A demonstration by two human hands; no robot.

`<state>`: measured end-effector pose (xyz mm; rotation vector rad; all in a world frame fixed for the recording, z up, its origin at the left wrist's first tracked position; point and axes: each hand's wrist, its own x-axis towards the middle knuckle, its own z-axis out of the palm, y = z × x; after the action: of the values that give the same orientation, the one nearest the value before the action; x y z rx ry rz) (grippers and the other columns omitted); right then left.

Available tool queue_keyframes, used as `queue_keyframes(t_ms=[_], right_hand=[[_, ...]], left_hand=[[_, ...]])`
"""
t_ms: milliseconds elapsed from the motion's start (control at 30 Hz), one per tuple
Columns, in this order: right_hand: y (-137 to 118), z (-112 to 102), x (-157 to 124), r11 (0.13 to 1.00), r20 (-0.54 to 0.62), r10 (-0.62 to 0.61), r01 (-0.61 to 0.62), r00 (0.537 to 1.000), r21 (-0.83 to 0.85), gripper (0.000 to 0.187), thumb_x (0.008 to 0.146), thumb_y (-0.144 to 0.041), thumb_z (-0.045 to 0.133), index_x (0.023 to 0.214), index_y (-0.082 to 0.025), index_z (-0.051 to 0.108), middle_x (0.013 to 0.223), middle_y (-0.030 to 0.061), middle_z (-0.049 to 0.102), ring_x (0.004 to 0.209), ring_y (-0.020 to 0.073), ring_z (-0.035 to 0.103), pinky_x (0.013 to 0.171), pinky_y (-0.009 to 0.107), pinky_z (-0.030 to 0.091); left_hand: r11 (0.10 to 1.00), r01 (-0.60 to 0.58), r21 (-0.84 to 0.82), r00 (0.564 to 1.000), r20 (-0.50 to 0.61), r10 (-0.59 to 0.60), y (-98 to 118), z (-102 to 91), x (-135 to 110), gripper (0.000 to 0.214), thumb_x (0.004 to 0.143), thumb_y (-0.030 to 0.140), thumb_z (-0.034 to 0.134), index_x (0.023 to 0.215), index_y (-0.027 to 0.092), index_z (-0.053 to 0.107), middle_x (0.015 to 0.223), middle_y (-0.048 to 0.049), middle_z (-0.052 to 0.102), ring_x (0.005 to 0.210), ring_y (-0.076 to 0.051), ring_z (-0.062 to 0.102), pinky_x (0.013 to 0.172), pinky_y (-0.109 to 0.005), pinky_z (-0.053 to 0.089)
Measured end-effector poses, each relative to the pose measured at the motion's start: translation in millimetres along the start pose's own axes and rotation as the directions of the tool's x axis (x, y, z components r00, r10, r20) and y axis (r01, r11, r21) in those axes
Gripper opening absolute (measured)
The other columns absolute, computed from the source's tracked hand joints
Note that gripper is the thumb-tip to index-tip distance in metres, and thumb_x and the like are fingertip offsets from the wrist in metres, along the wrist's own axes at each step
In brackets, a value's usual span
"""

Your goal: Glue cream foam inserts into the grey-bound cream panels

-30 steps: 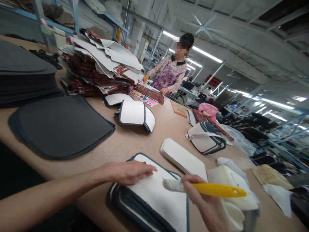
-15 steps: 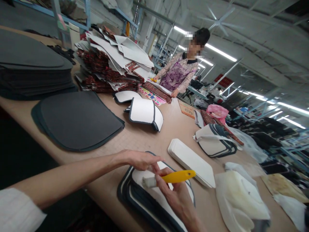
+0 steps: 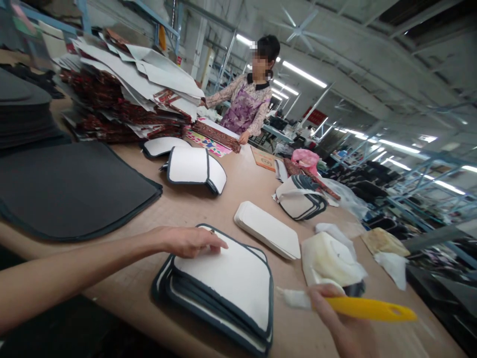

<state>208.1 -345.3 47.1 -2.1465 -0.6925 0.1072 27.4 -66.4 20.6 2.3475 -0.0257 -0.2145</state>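
Note:
In my right hand (image 3: 345,318) is a brush (image 3: 368,308) with a yellow handle and pale bristles, gripped near the bristle end to the right of a stack of panels. Those panels (image 3: 231,278) are white-faced with dark edging and lie piled near the table's front edge. My left hand (image 3: 197,242) rests on the far-left part of the top panel, its index finger stretched out across the white face and the other fingers partly hidden. Just beyond the brush stands a whitish plastic container (image 3: 331,263) with yellowish stuff on it.
White strips (image 3: 268,228) lie stacked past the panels. Dark sheets (image 3: 74,189) cover the table's left side. Curved white pieces (image 3: 190,164) and edged pieces (image 3: 300,199) sit farther back. Behind a tall heap of sheets (image 3: 134,89), a co-worker (image 3: 248,104) stands at the table.
My right hand has carried the brush off the panels to the right. My left hand stays at the stack, now with the index finger on the top panel. The view has swung right.

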Motion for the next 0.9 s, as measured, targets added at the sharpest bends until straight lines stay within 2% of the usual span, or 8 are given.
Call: queue_keyframes(t_ms=[100, 167, 333, 400, 467, 600, 733, 900], right_hand=[[-3, -9, 27, 0.997, -0.139, -0.037, 0.046, 0.99, 0.063, 0.027, 0.069, -0.048, 0.061, 0.075, -0.022, 0.064, 0.074, -0.0008, 0.061, 0.071, 0.0157, 0.054, 0.067, 0.022, 0.044], [-3, -8, 50, 0.993, -0.136, -0.096, 0.104, 0.986, 0.049, 0.032, 0.071, -0.051, 0.059, 0.086, -0.023, 0.066, 0.074, -0.0008, 0.061, 0.069, 0.0154, 0.054, 0.067, 0.023, 0.045], [11, 26, 103, 0.951, 0.184, -0.295, 0.271, 0.937, 0.148, 0.045, 0.084, -0.044, 0.044, 0.123, -0.024, 0.052, 0.079, 0.0011, 0.065, 0.067, 0.0155, 0.061, 0.075, 0.03, 0.047], [25, 44, 120, 0.928, 0.282, -0.372, 0.342, 0.885, 0.149, 0.042, 0.085, -0.037, 0.038, 0.121, -0.024, 0.054, 0.083, 0.0027, 0.065, 0.072, 0.0163, 0.062, 0.077, 0.032, 0.047], [42, 59, 134, 0.909, 0.355, -0.384, 0.416, 0.852, -0.014, 0.04, 0.084, -0.034, 0.041, 0.118, -0.023, 0.057, 0.092, 0.0058, 0.065, 0.085, 0.0195, 0.062, 0.081, 0.034, 0.045], [69, 75, 154, 0.822, 0.436, -0.309, 0.468, 0.845, -0.324, 0.058, 0.071, -0.03, 0.06, 0.127, -0.017, 0.05, 0.101, 0.0127, 0.062, 0.092, 0.0268, 0.058, 0.084, 0.041, 0.044], [79, 77, 163, 0.769, 0.495, -0.222, 0.463, 0.84, -0.441, 0.071, 0.064, -0.025, 0.066, 0.131, -0.018, 0.044, 0.109, 0.0127, 0.059, 0.096, 0.0274, 0.056, 0.086, 0.039, 0.043], [76, 73, 167, 0.837, 0.551, -0.17, 0.415, 0.817, -0.356, 0.064, 0.071, -0.029, 0.06, 0.131, -0.019, 0.042, 0.105, 0.0095, 0.06, 0.093, 0.0234, 0.058, 0.084, 0.035, 0.043]], left_hand=[[0.992, -0.012, 0.126, 1.0, 0.025, 0.009, 20, -13.4, -5, 0.069, 0.061, -0.017, 0.04, 0.121, 0.014, 0.056, 0.111, -0.0083, 0.062, 0.101, -0.022, 0.057, 0.087, -0.026, 0.044], [0.984, -0.009, 0.177, 0.999, 0.053, 0.0, 31, -23.9, -4, 0.069, 0.061, -0.017, 0.041, 0.121, 0.014, 0.057, 0.111, -0.0082, 0.062, 0.101, -0.021, 0.057, 0.086, -0.025, 0.043], [0.984, -0.055, 0.172, 0.994, 0.098, 0.038, 37, -53.8, 35, 0.044, 0.076, -0.003, 0.05, 0.113, 0.019, 0.061, 0.093, -0.0024, 0.067, 0.084, -0.017, 0.061, 0.072, -0.021, 0.044], [0.978, -0.085, 0.193, 0.996, 0.05, 0.077, 29, -62.4, 67, 0.032, 0.08, 0.004, 0.055, 0.107, 0.018, 0.062, 0.09, -0.0028, 0.067, 0.08, -0.017, 0.061, 0.067, -0.021, 0.044], [0.963, -0.091, 0.253, 0.995, -0.013, 0.097, 15, -64.8, 102, 0.03, 0.078, 0.009, 0.061, 0.107, 0.016, 0.061, 0.096, -0.0061, 0.065, 0.087, -0.019, 0.059, 0.072, -0.024, 0.044], [0.921, -0.077, 0.383, 0.994, -0.036, 0.099, -25, -51.9, 158, 0.051, 0.073, 0.022, 0.071, 0.119, 0.01, 0.05, 0.115, -0.0169, 0.055, 0.103, -0.027, 0.053, 0.084, -0.032, 0.042], [0.851, -0.12, 0.512, 0.986, -0.041, 0.163, -58, -38.0, 181, 0.051, 0.073, 0.032, 0.071, 0.113, 0.01, 0.049, 0.111, -0.0177, 0.054, 0.102, -0.03, 0.05, 0.083, -0.035, 0.041], [0.855, -0.202, 0.477, 0.973, 0.003, 0.229, -70, -45.5, 191, 0.033, 0.078, 0.026, 0.065, 0.106, 0.015, 0.051, 0.096, -0.0102, 0.059, 0.087, -0.024, 0.053, 0.07, -0.029, 0.042]])
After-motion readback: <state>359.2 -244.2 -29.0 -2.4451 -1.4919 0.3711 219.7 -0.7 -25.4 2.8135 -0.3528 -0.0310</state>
